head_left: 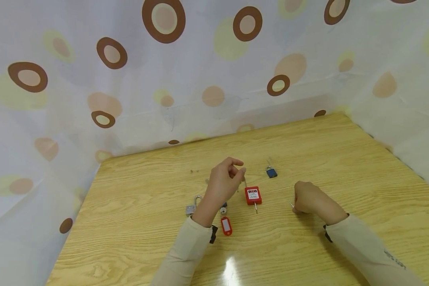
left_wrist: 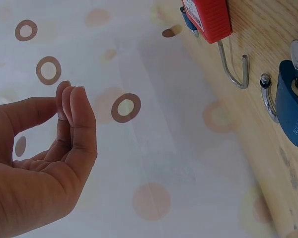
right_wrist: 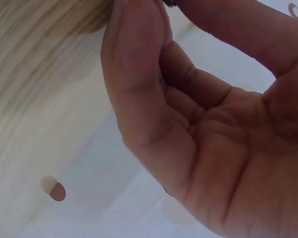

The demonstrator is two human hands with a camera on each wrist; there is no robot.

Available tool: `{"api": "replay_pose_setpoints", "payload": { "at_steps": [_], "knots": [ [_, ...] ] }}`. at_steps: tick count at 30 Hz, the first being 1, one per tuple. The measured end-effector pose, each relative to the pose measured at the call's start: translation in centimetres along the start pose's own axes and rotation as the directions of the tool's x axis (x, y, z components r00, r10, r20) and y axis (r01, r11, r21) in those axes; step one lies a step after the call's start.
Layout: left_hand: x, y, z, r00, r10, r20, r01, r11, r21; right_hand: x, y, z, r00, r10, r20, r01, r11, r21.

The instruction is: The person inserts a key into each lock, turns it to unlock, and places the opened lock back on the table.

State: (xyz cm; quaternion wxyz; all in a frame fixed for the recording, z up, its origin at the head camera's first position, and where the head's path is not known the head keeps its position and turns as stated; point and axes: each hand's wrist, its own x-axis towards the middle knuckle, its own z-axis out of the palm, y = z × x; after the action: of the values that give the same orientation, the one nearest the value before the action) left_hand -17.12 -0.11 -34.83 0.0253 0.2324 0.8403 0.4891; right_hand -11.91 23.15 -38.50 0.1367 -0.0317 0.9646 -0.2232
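Observation:
My left hand (head_left: 223, 179) hovers above the table, its fingers bent towards the thumb; nothing shows between them in the left wrist view. Close by lies a red padlock (head_left: 253, 194), its shackle swung open and a key (head_left: 256, 207) in its base. My right hand (head_left: 312, 198) pinches a small silvery piece (head_left: 292, 205), perhaps a key, low over the wood; its shape is mostly hidden by the fingers. Partly behind my left wrist is a blue padlock (left_wrist: 291, 106) with an open shackle and a key in it, with a red key tag (head_left: 226, 225) beside it.
A grey padlock (head_left: 190, 209) with a raised shackle lies left of my left wrist. Farther back sits a smaller blue padlock (head_left: 271, 172). Tiny bits (head_left: 194, 171) lie at the back left. Patterned cloth (head_left: 214, 71) bounds the wooden table (head_left: 128, 238) behind and at the sides.

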Motion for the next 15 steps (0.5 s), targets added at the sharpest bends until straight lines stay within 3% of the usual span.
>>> {"api": "replay_pose_setpoints", "payload": {
  "at_steps": [15],
  "knots": [
    [-0.05,-0.08,-0.19,1.0,0.009,0.018,-0.008,0.999,-0.044,0.1,0.26,0.65,0.997,-0.074,0.013,0.074,0.997,0.001]
  ]
}}
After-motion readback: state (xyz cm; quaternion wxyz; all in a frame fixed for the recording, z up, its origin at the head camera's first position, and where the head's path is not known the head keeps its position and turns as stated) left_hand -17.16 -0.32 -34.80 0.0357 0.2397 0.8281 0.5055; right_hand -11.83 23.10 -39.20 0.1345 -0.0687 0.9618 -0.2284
